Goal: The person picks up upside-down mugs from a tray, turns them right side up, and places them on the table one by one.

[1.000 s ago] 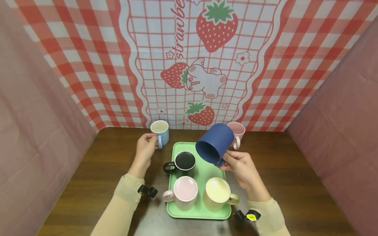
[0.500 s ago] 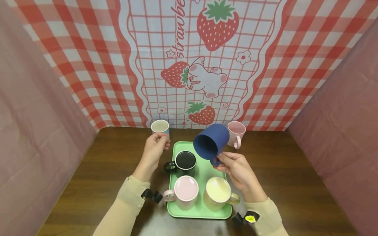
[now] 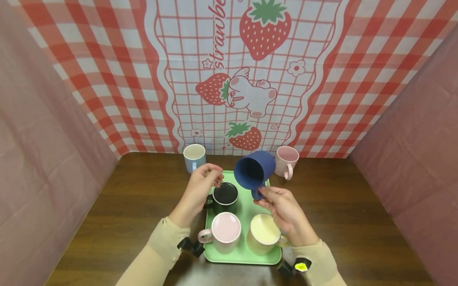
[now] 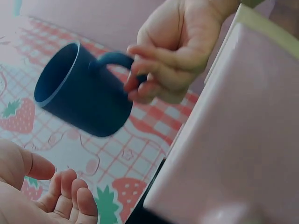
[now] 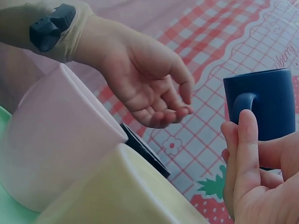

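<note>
Left hand [image 3: 202,186] moved rightward, wooden table [image 3: 358,210], checked backdrop [image 3: 247,97]

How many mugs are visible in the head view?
6: black mug, pink mug and yellow mug on the green tray; dark blue mug tilted in the right hand; light blue mug off the tray's far left corner; second pink mug off its far right corner.

On the tray [image 3: 243,259] stood three mugs [image 3: 226,232], two left, one right; behind, the counter [image 3: 121,206] bore one mug [image 3: 193,159] either side.
</note>
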Available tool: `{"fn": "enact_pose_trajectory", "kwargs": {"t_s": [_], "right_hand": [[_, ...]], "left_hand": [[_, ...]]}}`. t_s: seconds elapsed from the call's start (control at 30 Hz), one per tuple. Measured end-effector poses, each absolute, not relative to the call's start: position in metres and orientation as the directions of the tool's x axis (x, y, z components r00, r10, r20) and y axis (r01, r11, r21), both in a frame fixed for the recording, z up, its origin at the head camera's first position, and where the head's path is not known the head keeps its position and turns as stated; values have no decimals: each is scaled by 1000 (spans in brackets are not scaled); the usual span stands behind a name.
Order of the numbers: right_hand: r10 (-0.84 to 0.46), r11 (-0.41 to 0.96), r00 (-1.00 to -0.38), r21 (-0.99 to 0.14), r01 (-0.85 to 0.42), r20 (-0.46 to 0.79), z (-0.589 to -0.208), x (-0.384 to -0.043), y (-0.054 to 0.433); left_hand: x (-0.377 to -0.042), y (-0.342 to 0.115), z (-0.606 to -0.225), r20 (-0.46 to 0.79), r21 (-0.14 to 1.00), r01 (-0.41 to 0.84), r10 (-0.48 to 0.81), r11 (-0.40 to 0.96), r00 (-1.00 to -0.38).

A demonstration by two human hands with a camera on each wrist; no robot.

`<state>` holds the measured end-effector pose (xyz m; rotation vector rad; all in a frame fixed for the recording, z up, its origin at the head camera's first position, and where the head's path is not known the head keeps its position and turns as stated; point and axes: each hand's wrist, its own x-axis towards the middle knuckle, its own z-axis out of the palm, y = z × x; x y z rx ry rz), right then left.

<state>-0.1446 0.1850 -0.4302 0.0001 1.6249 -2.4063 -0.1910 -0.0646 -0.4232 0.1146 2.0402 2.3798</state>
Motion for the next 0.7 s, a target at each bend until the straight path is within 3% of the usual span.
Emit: {"fn": "enact_pose_trajectory", "kwargs": {"t_s": [0.7], "right_hand": [[-170,-428,-970,-873,233,-175,-434,-142,168]], "left_hand": [[-160,-31,-416,29,995,4,241,-101,-970]]}}
